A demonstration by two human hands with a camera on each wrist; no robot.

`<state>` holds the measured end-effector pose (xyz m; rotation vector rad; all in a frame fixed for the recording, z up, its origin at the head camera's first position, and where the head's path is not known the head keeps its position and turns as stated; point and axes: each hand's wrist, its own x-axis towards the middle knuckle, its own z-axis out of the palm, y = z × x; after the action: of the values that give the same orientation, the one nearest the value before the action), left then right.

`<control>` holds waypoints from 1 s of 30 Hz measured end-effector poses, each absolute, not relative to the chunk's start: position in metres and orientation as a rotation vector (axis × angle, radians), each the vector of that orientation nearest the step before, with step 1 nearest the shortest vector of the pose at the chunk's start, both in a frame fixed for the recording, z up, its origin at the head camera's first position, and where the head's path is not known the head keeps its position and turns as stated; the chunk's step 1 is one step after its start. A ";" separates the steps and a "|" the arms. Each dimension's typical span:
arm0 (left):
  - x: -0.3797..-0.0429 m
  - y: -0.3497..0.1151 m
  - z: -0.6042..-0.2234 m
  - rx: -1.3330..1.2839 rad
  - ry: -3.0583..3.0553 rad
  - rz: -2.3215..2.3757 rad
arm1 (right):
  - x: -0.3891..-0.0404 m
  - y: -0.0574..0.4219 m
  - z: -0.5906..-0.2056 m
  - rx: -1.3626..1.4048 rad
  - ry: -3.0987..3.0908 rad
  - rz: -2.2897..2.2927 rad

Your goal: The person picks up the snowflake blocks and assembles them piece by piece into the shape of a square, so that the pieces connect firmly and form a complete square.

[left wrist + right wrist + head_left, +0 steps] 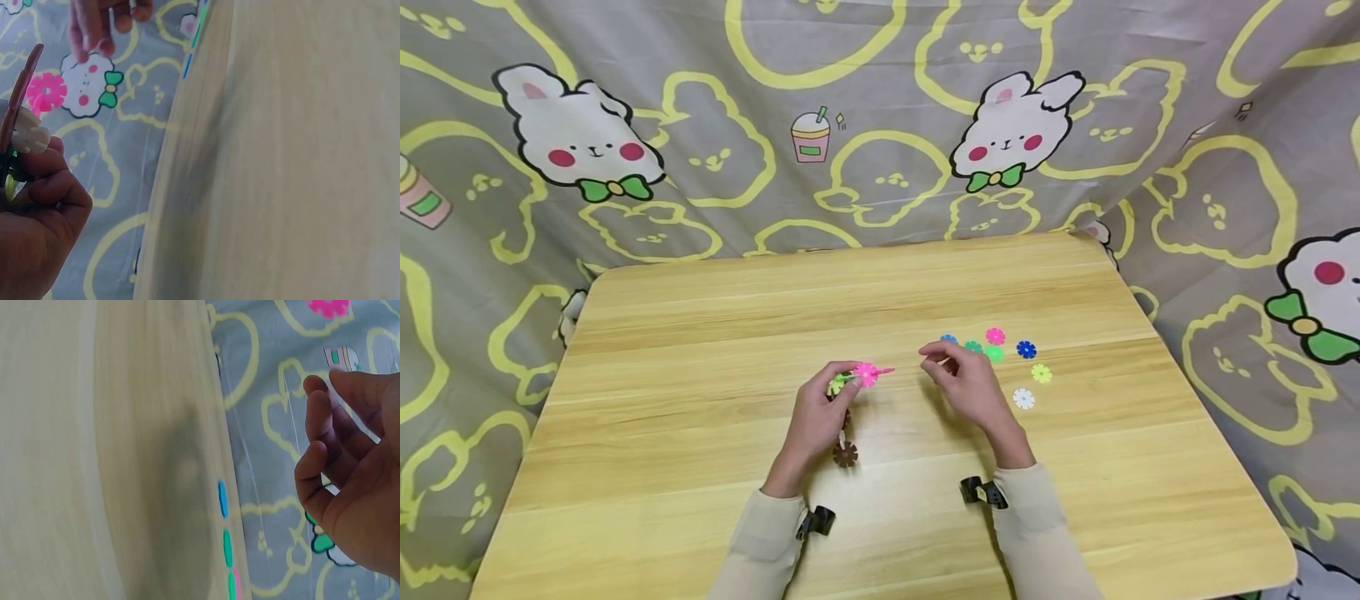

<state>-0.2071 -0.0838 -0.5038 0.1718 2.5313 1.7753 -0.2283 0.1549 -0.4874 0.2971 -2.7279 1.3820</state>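
Jutting from the linked discs (867,375) that the left hand (817,408) pinches, the brown disc (845,455) could drop if weakly slotted in, while the right hand (966,387) curves loosely, empty.

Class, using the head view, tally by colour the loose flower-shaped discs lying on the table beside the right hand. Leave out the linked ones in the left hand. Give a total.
Blue discs: 2
Green discs: 2
Pink disc: 1
Yellow disc: 1
White disc: 1
Total in view: 7
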 end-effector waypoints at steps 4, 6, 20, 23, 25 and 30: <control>-0.207 -0.084 -0.505 0.165 2.543 1.774 | -0.228 0.169 -0.488 0.150 -2.732 1.401; -0.207 -0.084 -0.505 0.163 2.543 1.774 | -0.228 0.175 -0.488 0.085 -2.739 1.398; -0.210 -0.085 -0.506 0.154 2.572 1.746 | -0.224 0.200 -0.492 -0.139 -2.846 1.332; -0.210 -0.085 -0.507 0.155 2.579 1.738 | -0.222 0.208 -0.495 -0.192 -2.892 1.310; -0.210 -0.085 -0.507 0.155 2.583 1.736 | -0.220 0.214 -0.496 -0.219 -2.910 1.296; -0.210 -0.086 -0.507 0.150 2.583 1.743 | -0.217 0.226 -0.499 -0.283 -2.928 1.265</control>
<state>-0.2099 -0.0857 -0.5073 0.1500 2.5831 1.7428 -0.2173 0.2263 -0.4987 -0.2825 -2.9282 1.2650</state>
